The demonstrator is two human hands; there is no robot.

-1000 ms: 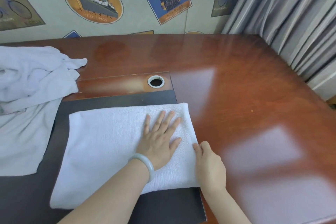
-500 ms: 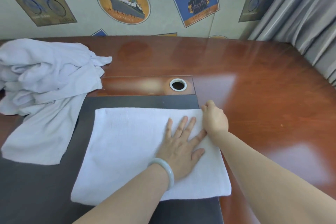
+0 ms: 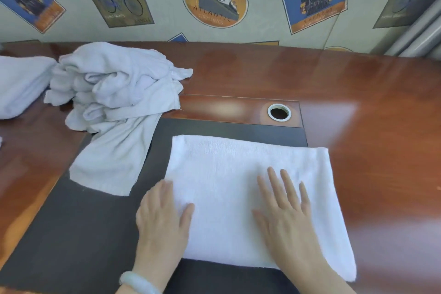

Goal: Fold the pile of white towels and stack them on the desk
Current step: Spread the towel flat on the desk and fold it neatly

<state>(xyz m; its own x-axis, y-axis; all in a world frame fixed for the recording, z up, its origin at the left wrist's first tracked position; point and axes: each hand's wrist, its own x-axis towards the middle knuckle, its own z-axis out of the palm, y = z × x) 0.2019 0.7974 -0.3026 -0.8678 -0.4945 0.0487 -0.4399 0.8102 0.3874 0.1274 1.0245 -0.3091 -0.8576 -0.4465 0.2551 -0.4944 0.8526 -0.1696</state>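
A white towel (image 3: 229,174), folded into a flat rectangle, lies on the dark desk mat (image 3: 71,234) of the wooden desk (image 3: 358,102). My left hand (image 3: 162,219) sits at the towel's left edge; its fingertips are hidden under that edge and its thumb lies on top. Flat on the towel's right half rests my right hand (image 3: 284,212), fingers spread. A crumpled pile of white towels (image 3: 114,93) sits at the back left, one end hanging onto the mat. A folded white towel (image 3: 21,86) lies at the far left edge.
A round cable hole (image 3: 279,112) with a white ring is set in the desk behind the towel. The wall with poster prints (image 3: 214,0) runs along the desk's far edge. Grey curtains (image 3: 420,31) hang at the top right.
My left hand has slid from the towel's middle to its left edge. My right hand left the far right corner and now lies flat on the towel. The view has shifted left.
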